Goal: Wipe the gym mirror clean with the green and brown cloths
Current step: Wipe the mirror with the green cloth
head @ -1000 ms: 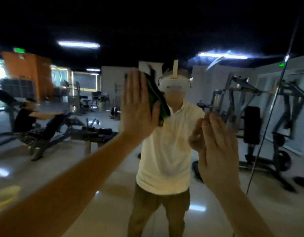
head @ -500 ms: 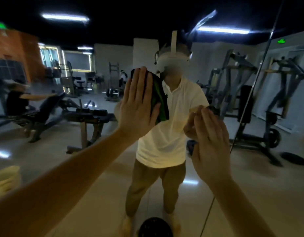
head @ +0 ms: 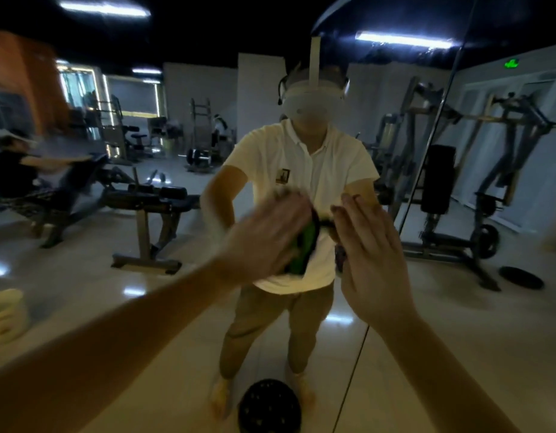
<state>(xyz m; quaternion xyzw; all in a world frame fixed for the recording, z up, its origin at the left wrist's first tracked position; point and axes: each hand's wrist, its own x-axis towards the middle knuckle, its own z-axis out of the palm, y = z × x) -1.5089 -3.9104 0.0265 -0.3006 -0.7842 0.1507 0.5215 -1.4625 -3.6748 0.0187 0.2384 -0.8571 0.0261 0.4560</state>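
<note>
- Gym mirror: fills the view, with a slanted seam right of centre.
- Left hand: motion-blurred, fingers extended, palm pressing the green cloth against the glass at centre.
- Green cloth: bunched, its right edge showing past the palm.
- Right hand: just right of the left hand, fingers straight and together, flat toward the glass.
- Brown cloth: mostly hidden under the right palm; only a dark edge shows.
- Reflected: weight bench at left.

The left hand presses a green cloth against the mirror, the right hand straight-fingered just beside it.
</note>
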